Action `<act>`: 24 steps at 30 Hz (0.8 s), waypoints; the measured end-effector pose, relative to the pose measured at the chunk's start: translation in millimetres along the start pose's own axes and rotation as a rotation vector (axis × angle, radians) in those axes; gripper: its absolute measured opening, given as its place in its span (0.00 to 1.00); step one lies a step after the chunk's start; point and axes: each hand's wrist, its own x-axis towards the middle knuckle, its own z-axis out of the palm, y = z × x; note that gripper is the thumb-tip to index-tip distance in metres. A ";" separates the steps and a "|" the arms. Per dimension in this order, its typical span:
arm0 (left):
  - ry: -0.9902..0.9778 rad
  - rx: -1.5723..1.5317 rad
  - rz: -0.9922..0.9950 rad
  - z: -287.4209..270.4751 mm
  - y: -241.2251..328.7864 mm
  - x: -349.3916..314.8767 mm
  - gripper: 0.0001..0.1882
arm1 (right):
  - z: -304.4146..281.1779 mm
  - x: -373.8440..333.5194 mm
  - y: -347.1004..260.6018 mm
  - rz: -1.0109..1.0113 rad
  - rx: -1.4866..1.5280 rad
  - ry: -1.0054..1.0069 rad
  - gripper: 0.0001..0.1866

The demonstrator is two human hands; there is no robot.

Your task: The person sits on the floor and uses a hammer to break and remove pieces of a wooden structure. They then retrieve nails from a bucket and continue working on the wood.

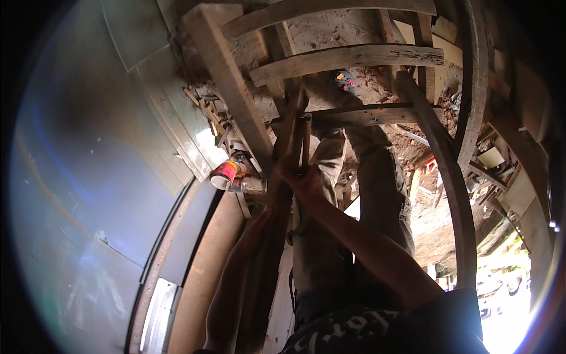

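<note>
A long dark wooden beam (pixel 259 295) runs from the lower edge up toward the middle of the wooden frame. On its left side, my left hand (pixel 257 223) is closed against the beam's edge; its fingers are partly hidden in shadow. My right hand (pixel 304 182) is wrapped round the handle of a hammer (pixel 306 144), just right of the beam. The hammer's dark head points away from me, close to a crosspiece (pixel 371 115) of the frame.
Curved crosspieces (pixel 348 58) and a thick post (pixel 230 82) surround the work. A red can (pixel 224 175) stands at the left beside wood scraps (pixel 215 121). Grey panels (pixel 88 194) line the left. At right are a long upright (pixel 451 194) and more scrap wood (pixel 489 159).
</note>
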 end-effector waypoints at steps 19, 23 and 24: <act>-0.919 -0.852 0.188 9.8 -187.7 8.7 0.30 | -37.5 -70.2 7.5 -0.037 0.117 0.107 0.24; -1.050 -0.867 0.185 -0.4 -238.6 -20.3 0.30 | -48.4 -75.2 20.9 -0.043 0.607 -0.222 0.31; -1.036 -0.831 0.181 -5.8 -240.0 -26.1 0.30 | -45.3 -94.9 10.1 -0.084 0.678 -0.245 0.29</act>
